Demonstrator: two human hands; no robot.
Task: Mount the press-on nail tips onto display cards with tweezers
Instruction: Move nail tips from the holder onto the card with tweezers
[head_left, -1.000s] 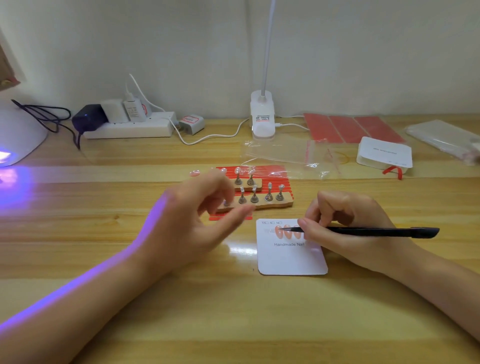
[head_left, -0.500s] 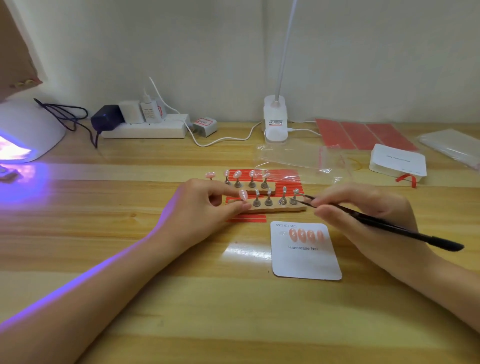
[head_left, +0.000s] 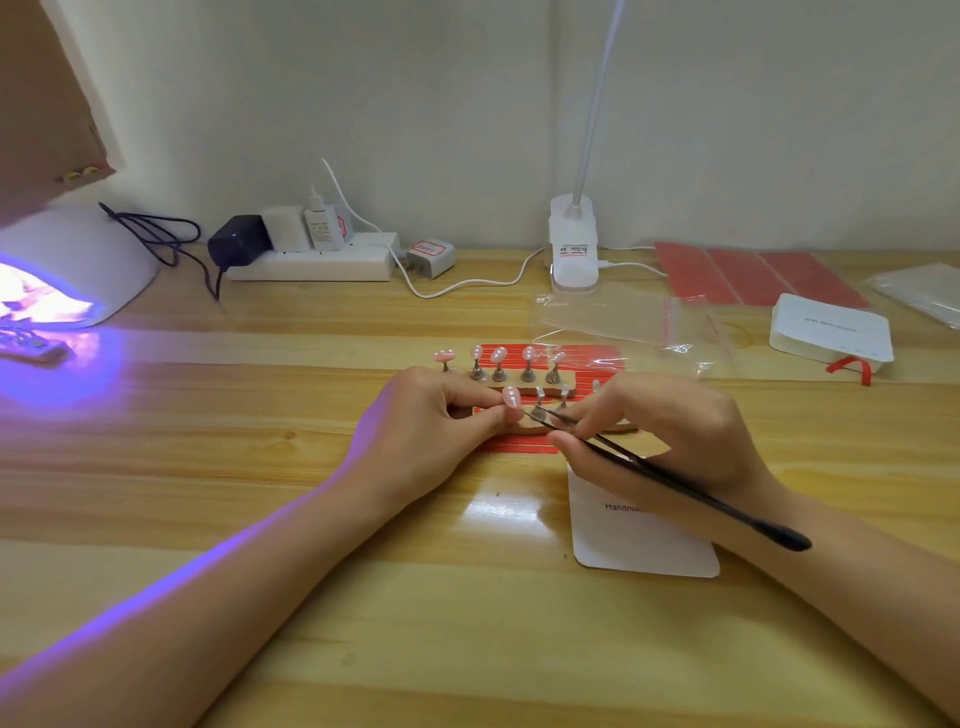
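Note:
My left hand (head_left: 431, 431) pinches a pink press-on nail tip (head_left: 512, 397) between thumb and forefinger, next to the wooden nail stand (head_left: 524, 376). My right hand (head_left: 670, 436) grips black tweezers (head_left: 670, 480), whose points touch the lower edge of that nail tip. The far row of pegs carries several pink nail tips (head_left: 498, 355). A white display card (head_left: 644, 540) lies on the table under my right wrist; its upper part is hidden by the hand.
A lit UV nail lamp (head_left: 62, 270) glows at the far left. A power strip (head_left: 311, 262) with plugs, a white desk lamp base (head_left: 572, 244), clear bags (head_left: 613, 317), red adhesive sheets (head_left: 748, 273) and a stack of white cards (head_left: 831, 327) line the back of the wooden table (head_left: 311, 571).
My right hand lifted the tweezers off the display card and brought them up to the stand. My left hand closed on a nail tip at the near row. The camera view shifted left.

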